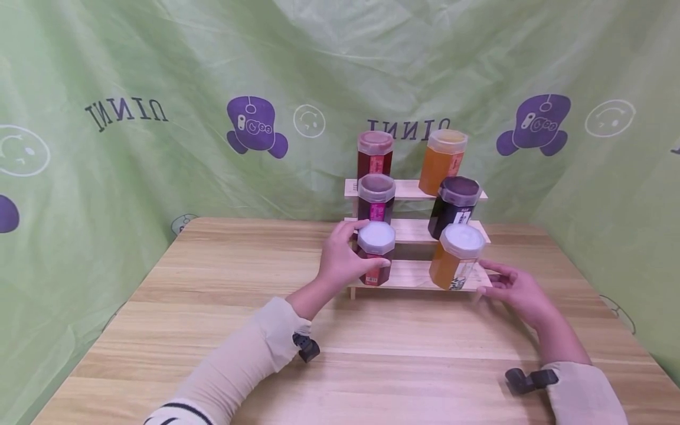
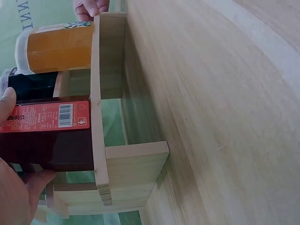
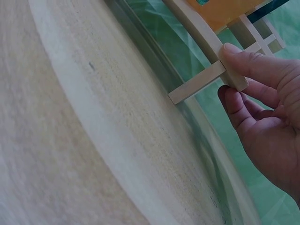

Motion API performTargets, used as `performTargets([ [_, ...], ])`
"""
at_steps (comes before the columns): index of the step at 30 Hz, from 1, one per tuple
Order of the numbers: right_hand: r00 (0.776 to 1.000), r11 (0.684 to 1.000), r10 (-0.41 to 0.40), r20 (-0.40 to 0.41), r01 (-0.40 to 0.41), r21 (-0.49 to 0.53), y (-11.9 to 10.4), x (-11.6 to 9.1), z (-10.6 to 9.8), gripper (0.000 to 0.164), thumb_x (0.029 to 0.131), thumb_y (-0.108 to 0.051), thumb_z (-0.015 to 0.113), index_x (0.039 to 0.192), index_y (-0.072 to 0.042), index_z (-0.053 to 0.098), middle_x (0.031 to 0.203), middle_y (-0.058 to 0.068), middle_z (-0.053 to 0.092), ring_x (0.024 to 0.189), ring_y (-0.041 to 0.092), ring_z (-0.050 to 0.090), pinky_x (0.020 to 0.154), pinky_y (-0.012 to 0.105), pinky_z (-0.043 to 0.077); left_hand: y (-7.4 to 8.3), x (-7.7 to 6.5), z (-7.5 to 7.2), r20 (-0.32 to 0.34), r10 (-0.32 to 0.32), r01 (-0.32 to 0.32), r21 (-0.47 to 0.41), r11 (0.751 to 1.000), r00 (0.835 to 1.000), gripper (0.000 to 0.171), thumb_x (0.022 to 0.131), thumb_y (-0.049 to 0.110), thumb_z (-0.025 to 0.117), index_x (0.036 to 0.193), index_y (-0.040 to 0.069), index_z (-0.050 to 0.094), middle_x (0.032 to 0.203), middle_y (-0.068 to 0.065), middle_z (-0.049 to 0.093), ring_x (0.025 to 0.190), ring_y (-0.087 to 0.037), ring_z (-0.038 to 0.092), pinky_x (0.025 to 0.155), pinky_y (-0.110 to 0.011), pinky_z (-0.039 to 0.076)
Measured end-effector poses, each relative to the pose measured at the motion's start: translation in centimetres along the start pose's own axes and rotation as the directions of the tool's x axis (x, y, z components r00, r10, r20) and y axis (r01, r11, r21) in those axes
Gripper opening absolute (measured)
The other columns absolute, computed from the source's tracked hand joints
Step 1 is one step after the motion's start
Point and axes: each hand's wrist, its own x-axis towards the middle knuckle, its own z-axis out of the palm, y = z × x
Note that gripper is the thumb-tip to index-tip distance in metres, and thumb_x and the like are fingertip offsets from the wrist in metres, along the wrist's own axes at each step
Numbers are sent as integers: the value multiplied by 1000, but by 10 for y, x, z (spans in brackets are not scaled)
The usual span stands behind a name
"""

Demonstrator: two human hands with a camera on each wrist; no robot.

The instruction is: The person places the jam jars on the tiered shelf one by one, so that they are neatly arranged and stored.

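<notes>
A three-step wooden shelf [image 1: 408,275] stands on the table with two jars on each step. On the lowest step at the left, my left hand [image 1: 339,257] holds a dark red jar [image 1: 374,276] with a white lid, thumb in front and fingers behind. The left wrist view shows this jar's red label [image 2: 47,117] and its base against the step. My right hand [image 1: 517,293] pinches the right end of the lowest board, thumb on top and fingers underneath, clearer in the right wrist view [image 3: 267,101]. An amber jar [image 1: 451,260] stands just left of that hand.
A dark red jar [image 1: 376,206] and a nearly black jar [image 1: 454,206] occupy the middle step. Above them stand a red jar [image 1: 374,154] and an orange jar [image 1: 442,165]. Behind the wooden table [image 1: 223,277] hangs a green printed cloth [image 1: 202,71].
</notes>
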Motion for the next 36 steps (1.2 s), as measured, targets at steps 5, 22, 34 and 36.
performTargets([
  [5, 1000, 1000, 9, -9, -9, -22, -3, -1, 0, 77, 87, -18, 75, 147, 5, 33, 133, 35, 47, 95, -6, 57, 82, 17, 51, -2, -3, -1, 27, -39, 40, -54, 998, 999, 81, 61, 29, 95, 131, 13, 59, 124, -5, 58, 111, -21, 57, 88, -37, 55],
  [22, 1000, 1000, -12, -22, 12, -18, 5, 0, -3, 73, 88, -16, 74, 145, 6, 36, 136, 32, 47, 98, -7, 56, 83, 14, 50, -20, -21, -26, 82, -169, 187, -412, 892, 982, 62, 71, 0, 85, 127, 0, 59, 115, -15, 66, 104, -29, 65, 89, -39, 55],
  [34, 997, 998, -45, -56, 48, 41, 1, -5, -8, 67, 89, -13, 71, 143, 9, 37, 123, 5, 61, 97, -2, 61, 82, 17, 52, -33, -33, -57, 79, -125, 147, -402, 904, 989, 59, 71, -1, 85, 125, 0, 62, 124, -14, 61, 110, -29, 60, 92, -43, 53],
  [36, 997, 999, -47, -67, 49, 22, 0, -5, -10, 67, 90, -15, 71, 143, 8, 37, 127, 17, 58, 97, -2, 61, 82, 17, 52, -35, -36, -64, 77, -138, 157, -399, 903, 987, 60, 70, -1, 85, 125, 2, 62, 124, -12, 61, 110, -29, 60, 93, -44, 52],
])
